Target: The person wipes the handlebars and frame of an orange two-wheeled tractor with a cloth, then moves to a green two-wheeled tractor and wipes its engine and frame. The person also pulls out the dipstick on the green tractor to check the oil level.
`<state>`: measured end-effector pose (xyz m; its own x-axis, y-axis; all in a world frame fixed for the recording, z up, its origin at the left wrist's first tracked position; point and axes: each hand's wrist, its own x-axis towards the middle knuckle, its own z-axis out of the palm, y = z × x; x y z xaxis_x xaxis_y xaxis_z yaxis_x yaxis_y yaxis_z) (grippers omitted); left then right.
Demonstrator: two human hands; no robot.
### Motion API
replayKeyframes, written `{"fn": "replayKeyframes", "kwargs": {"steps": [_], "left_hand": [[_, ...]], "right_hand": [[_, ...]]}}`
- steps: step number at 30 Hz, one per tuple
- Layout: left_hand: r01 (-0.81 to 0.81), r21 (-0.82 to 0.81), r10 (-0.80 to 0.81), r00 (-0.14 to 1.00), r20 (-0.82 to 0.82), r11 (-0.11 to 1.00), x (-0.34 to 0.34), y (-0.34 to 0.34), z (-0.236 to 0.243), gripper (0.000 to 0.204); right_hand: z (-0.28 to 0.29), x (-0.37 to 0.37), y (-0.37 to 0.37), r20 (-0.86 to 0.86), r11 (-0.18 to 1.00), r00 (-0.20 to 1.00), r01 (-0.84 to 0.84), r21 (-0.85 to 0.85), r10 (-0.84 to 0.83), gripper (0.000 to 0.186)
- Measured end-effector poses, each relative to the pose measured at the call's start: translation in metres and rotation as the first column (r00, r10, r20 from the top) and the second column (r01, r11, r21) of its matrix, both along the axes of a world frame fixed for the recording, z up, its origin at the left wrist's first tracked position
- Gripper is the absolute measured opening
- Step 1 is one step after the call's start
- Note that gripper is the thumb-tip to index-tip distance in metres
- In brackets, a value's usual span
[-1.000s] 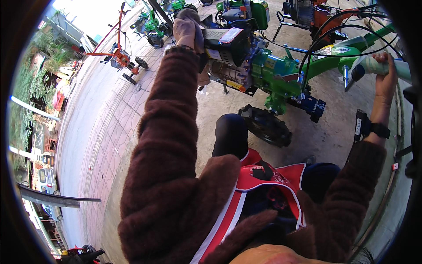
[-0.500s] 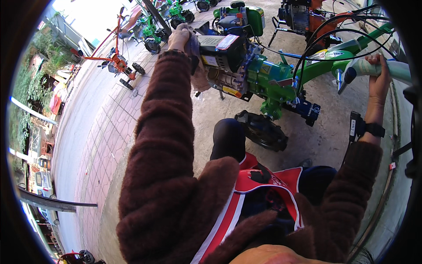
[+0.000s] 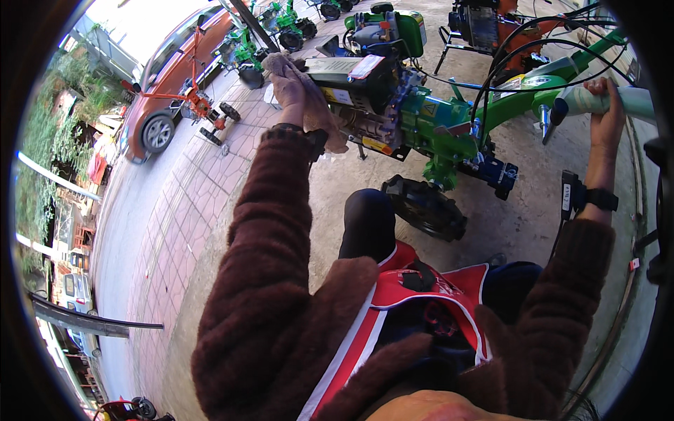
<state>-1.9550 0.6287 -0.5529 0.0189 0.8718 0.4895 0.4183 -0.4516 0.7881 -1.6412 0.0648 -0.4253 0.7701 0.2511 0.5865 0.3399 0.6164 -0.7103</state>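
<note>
My left hand [image 3: 288, 92] presses a brownish-grey cloth [image 3: 324, 116] against the left end of a green walk-behind tiller [image 3: 439, 126], at its engine [image 3: 365, 84]. Part of the cloth hangs down below the hand, and the fingers lie over it. On the right, my right hand [image 3: 605, 105] is wrapped round the tiller's pale, wrapped-looking handlebar [image 3: 635, 103]. A black-gripped lever [image 3: 556, 116] sits just left of that hand. Under the machine, near my knee, is a black lugged tyre [image 3: 425, 208].
Black cables [image 3: 519, 52] arch over the handlebar. Behind stand another green machine [image 3: 390, 31] and an orange one [image 3: 484, 35]. An orange tiller [image 3: 200, 105] stands on pink paving [image 3: 172, 203] at left. Beyond it, an orange car [image 3: 158, 105] is on the road.
My left hand has shifted nearer to me along the engine's end, with the cloth. The orange car has come into view on the road. My right hand stays on the handlebar.
</note>
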Motion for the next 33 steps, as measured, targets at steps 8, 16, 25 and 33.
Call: {"fn": "replayKeyframes", "kwargs": {"steps": [8,16,25,33], "left_hand": [[0.12,0.329,-0.128,0.992,0.002,0.937,-0.025,0.073,0.084,0.048],[0.327,0.263,-0.312,0.945,-0.098,0.908,0.137,0.061,0.13,0.047],[0.816,-0.419,-0.884,0.221,-0.411,0.399,0.16,-0.001,0.093,0.065],[0.896,-0.406,-0.954,0.058,-0.293,0.179,0.116,-0.041,0.11,0.061]], "right_hand": [[0.0,-0.002,0.001,-0.014,1.0,1.0,-0.014,0.025,0.014,0.02],[0.002,-0.012,0.001,-0.009,1.0,1.0,0.029,-0.011,-0.029,0.021],[-0.001,-0.006,-0.004,0.051,0.997,0.998,0.044,-0.06,-0.041,0.021],[-0.005,0.002,-0.007,0.104,0.993,0.994,-0.018,-0.12,0.031,0.025]]}}
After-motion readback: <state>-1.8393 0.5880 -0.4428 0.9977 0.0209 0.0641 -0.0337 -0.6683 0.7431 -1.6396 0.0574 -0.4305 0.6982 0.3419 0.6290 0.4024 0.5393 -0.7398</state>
